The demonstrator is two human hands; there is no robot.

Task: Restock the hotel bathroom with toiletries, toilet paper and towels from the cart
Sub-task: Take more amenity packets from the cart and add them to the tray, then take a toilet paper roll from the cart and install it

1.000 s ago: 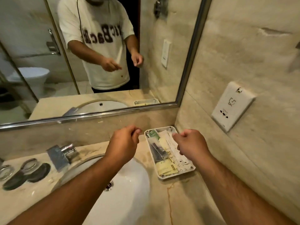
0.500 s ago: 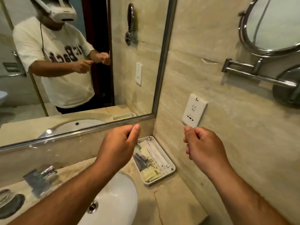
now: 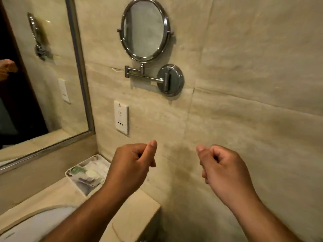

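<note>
A white plastic tray [image 3: 70, 172] with several toiletry packets sits in the back right corner of the beige vanity counter [image 3: 132, 212], partly hidden by my left forearm. My left hand [image 3: 131, 163] hovers above the counter's right end with fingers curled and nothing in it. My right hand [image 3: 222, 166] is raised in front of the marble side wall, fingers curled too, holding nothing. Neither hand touches the tray.
A round swing-arm mirror [image 3: 145, 30] is mounted on the side wall above a white socket plate [image 3: 121, 117]. The large framed wall mirror [image 3: 43, 75] fills the left. The white basin [image 3: 35, 226] lies at the bottom left. The counter ends at its right edge.
The view has swung right and upward, from the basin and tray towards the side wall. Both hands rose from over the tray and stayed curled with nothing in them.
</note>
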